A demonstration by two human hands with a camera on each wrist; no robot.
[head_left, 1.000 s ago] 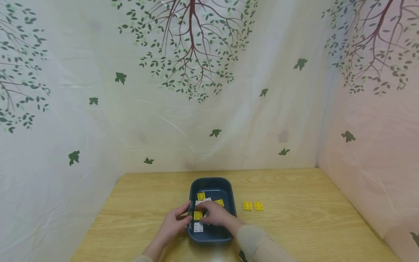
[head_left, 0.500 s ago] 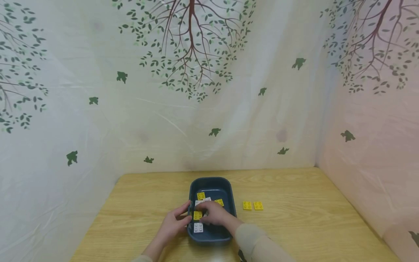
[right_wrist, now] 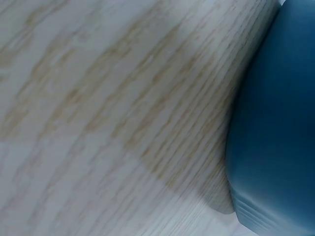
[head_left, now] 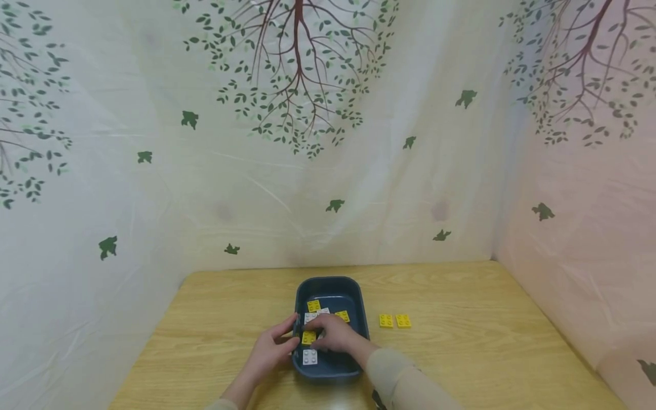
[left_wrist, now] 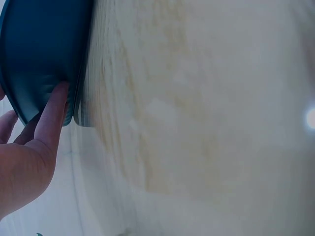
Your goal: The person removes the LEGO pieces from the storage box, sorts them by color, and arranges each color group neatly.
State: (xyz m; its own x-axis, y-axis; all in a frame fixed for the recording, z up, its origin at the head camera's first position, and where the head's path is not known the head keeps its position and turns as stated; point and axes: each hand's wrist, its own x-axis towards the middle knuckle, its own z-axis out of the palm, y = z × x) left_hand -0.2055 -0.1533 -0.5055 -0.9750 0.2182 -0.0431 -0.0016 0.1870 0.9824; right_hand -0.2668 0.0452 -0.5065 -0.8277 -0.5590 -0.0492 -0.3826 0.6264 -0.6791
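A dark blue tray (head_left: 333,373) stands on the table, holding yellow and white toy building bricks. My right hand (head_left: 335,335) is inside it, index finger and thumb at opposite edges of a yellow brick (head_left: 308,337) near the left wall, pinching it. My left hand (head_left: 271,350) rests against the tray's left wall; in the left wrist view a straight finger (left_wrist: 53,115) lies along the outside. In front of the pinched brick is a white brick (head_left: 310,357); behind it are another white brick (head_left: 310,317) and a yellow one (head_left: 314,306). My right hand hides part of the tray floor.
Two yellow bricks (head_left: 394,321) lie side by side on the wooden table (head_left: 461,341), right of the tray. Inside the tray a further yellow brick (head_left: 342,316) sits beyond my right knuckles. A pale leaf-printed curtain (head_left: 246,199) closes off the back and sides.
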